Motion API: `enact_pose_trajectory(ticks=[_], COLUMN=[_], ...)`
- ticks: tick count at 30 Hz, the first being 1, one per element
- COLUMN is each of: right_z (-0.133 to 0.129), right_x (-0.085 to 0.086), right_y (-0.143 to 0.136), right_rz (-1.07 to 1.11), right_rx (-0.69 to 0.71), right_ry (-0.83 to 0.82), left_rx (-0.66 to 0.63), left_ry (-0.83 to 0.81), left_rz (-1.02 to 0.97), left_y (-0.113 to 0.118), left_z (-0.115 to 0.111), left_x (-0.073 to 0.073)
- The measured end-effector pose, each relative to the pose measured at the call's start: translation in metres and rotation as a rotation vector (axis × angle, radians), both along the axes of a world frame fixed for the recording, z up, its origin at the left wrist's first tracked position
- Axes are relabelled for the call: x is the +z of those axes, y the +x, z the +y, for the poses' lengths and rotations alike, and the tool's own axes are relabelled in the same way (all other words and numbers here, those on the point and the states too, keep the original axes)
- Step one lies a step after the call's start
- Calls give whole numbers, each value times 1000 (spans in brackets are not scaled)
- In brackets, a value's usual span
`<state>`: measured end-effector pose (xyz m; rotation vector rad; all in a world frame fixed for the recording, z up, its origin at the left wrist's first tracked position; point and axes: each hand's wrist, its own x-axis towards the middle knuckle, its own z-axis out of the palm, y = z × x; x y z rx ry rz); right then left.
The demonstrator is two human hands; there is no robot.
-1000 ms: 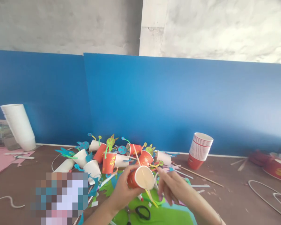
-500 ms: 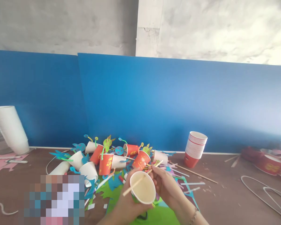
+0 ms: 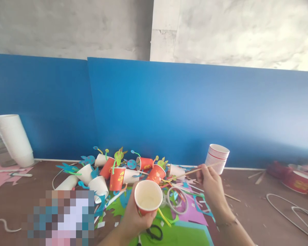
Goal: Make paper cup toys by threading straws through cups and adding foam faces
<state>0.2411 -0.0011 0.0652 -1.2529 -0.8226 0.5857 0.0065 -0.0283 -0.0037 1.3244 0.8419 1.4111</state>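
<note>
A paper cup [image 3: 148,196] with a white rim and red outside is gripped in my left hand [image 3: 137,218], its open mouth facing me. To the right, my right hand [image 3: 210,182] pinches a thin wooden stick [image 3: 188,173], which points left over the pile of cups. Behind my left hand lie decorated cups, among them a red one [image 3: 117,179] and a white one [image 3: 98,188], with blue and green paper shapes. Green paper [image 3: 179,235] and black scissor handles [image 3: 155,232] are below the held cup.
A stack of cups [image 3: 217,159] stands behind my right hand, and a tall white stack [image 3: 14,140] at the far left. White tape rolls [image 3: 178,200] lie on purple paper. A white cable [image 3: 290,212] curls at right. A blue panel [image 3: 169,112] stands behind.
My right hand has moved right, away from the cup, with the stick. The stick across the cup's mouth is gone. Tape rolls and scissor handles now show more fully.
</note>
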Motion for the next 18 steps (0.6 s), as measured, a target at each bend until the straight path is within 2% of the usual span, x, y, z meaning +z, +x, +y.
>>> enact_pose_trajectory(ticks=[1, 3, 6, 8, 10, 15, 18], right_z=[-1, -3, -7, -10, -13, -19, -17], right_x=[3, 7, 8, 4, 0, -13, -23], right_y=[3, 4, -9, -23, -36, -56, -61], right_rz=[-44, -150, -295, -304, -310, -365, -375], right_rx=[-23, 22, 254, 443, 560, 682, 709], right_ry=[-15, -59, -57, -68, -131, -306, -315], left_rx=[4, -29, -92, -112, -112, -79, -79], left_ry=[-18, -37, 16, 55, 85, 176, 269], left_rz=[-1, -2, 21, 57, 96, 213, 332], left_y=[-1, -3, -7, -8, -9, -10, -10], left_z=[1, 5, 10, 13, 14, 13, 12], left_x=[0, -1, -2, -3, -3, -1, 2])
